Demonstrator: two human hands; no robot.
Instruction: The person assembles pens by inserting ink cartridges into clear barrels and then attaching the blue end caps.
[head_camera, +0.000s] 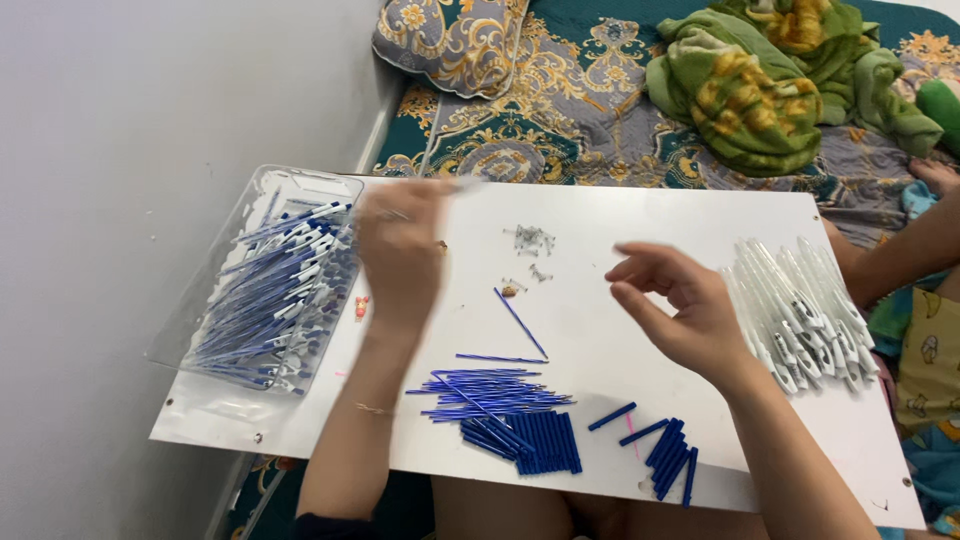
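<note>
My left hand (400, 245) is blurred with motion over the left part of the white board (620, 215), beside a clear plastic tray (280, 185) full of blue-and-white pens (275, 300). A thin pale object seems to stick out of its fingers, but the blur hides what it is. My right hand (675, 305) hovers over the board's middle with fingers apart and nothing in it. In front of the hands lie thin blue refills (480, 392) and short blue caps (535, 440). Clear white pen barrels (800, 310) are piled at the right.
Small metal springs (530, 240) lie near the board's far edge. A bed with a patterned sheet (560, 100), a pillow (450, 35) and a green blanket (770, 75) lies beyond. Another person's arm (915, 245) rests at the right. A grey wall (120, 200) stands on the left.
</note>
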